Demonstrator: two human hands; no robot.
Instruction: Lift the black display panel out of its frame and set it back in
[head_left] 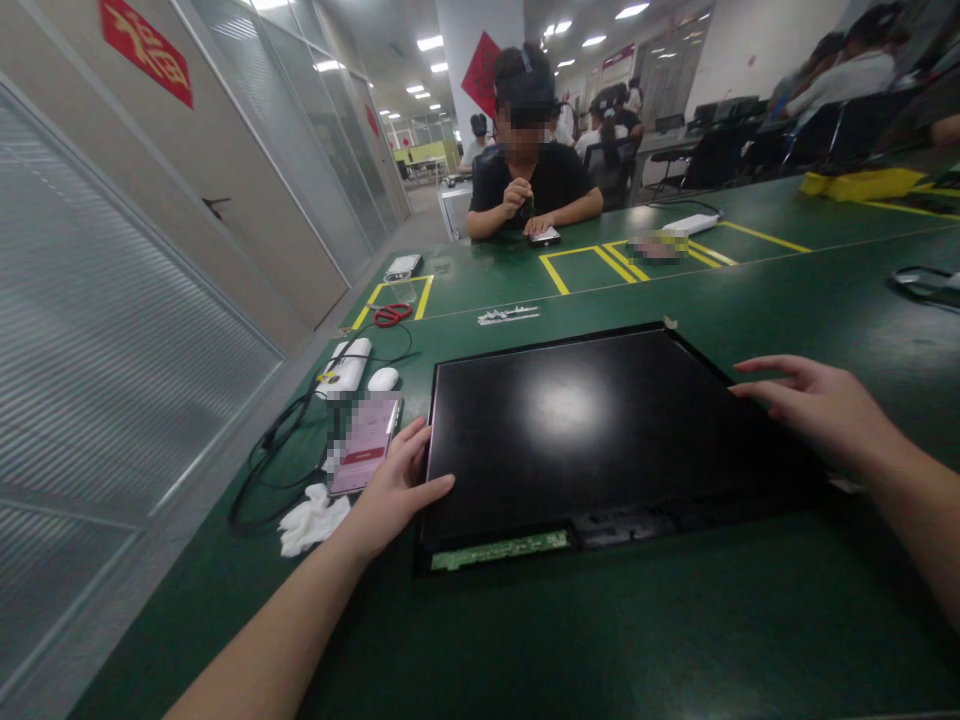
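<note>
A black LCD panel (600,430) lies face up on the green table, with a bright reflection on its screen. Along its near left edge shows a strip of green circuit board (501,550). My left hand (394,490) grips the panel's left edge, thumb over the front and fingers along the side. At the right edge is my right hand (814,400), its fingers stretched and apart, a fingertip at the frame; whether it presses on the panel I cannot tell. Beside my left hand are a phone (365,440) and a crumpled white tissue (313,520).
To the left lie a white mouse (383,380), a white power strip (346,368), black cables (262,450) and red-handled scissors (391,315). White scraps (508,316) sit behind the panel. Across the table (480,650), a person (532,180) handles a small device. A yellow tray (862,184) stands far right.
</note>
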